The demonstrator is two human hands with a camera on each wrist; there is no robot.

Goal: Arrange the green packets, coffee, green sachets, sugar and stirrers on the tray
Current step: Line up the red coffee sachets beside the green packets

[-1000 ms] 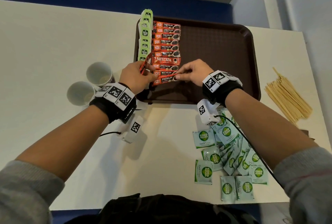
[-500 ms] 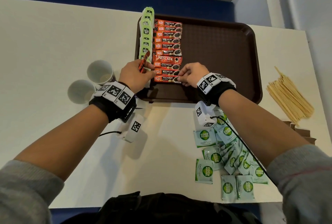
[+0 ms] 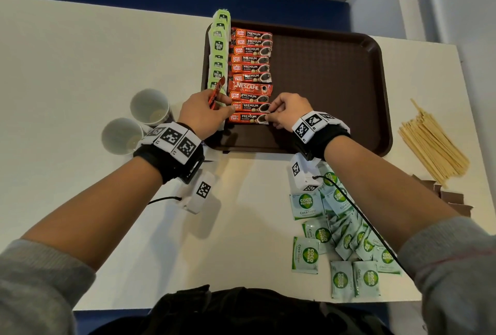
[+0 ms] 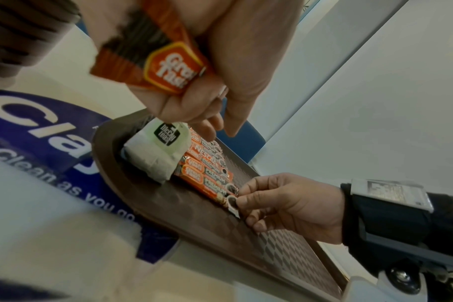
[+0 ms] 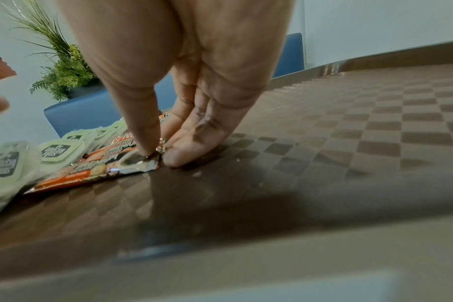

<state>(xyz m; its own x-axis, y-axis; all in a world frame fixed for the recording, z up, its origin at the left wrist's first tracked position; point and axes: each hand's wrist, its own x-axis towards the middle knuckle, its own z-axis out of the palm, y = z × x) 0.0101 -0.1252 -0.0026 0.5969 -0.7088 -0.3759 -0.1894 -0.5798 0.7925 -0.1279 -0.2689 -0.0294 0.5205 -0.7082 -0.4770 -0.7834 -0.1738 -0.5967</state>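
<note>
The nearest coffee stick (image 3: pixel 249 118) lies flat on the tray (image 3: pixel 335 87), last in a red column of sticks running down the tray's left part, each crosswise with its label up. The right hand (image 3: pixel 288 110) pinches its right end between thumb and fingertips, against the tray floor; the left hand (image 3: pixel 205 114) touches its left end with a finger while its other fingers curl round a spare stick (image 3: pixel 216 93) standing up out of the fist. Left of the column, a row of green packets (image 3: pixel 218 47) leans along the tray's rim.

As I judge it, the packets are done and the coffee nearly so. Still on the table (image 3: pixel 80 52): the green sachets (image 3: pixel 338 232), loosely heaped near the right forearm, the stirrers (image 3: pixel 432 146) bundled right of the tray, and some brown sachets (image 3: pixel 453 197), probably the sugar. Two cups (image 3: pixel 137 122) stand left of the tray.
</note>
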